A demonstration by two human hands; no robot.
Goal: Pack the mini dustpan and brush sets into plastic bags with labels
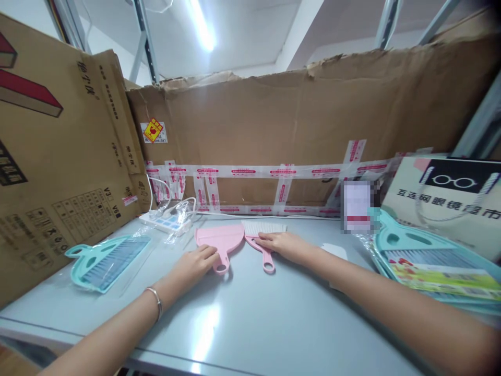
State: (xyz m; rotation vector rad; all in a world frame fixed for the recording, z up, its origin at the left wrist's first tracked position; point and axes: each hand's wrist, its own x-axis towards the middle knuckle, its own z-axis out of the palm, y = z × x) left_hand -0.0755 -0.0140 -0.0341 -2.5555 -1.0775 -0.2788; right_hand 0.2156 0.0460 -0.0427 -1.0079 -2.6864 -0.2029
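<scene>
A pink mini dustpan [219, 240] lies flat on the grey table [242, 313], its handle toward me. My left hand [193, 265] rests at the dustpan's left edge, fingers curled against it by the handle. Just to the right lies a pink hand brush [263, 236] with white bristles. My right hand [285, 244] lies on the brush's handle, fingers stretched along it. A silver bracelet is on my left wrist.
A teal dustpan-and-brush set [105, 259] in clear wrap lies at the left. A stack of packaged teal sets [430, 258] sits at the right beside a printed bag [450, 201]. A white power strip [166, 221] is at the back. Taped cardboard walls [274, 141] enclose the table.
</scene>
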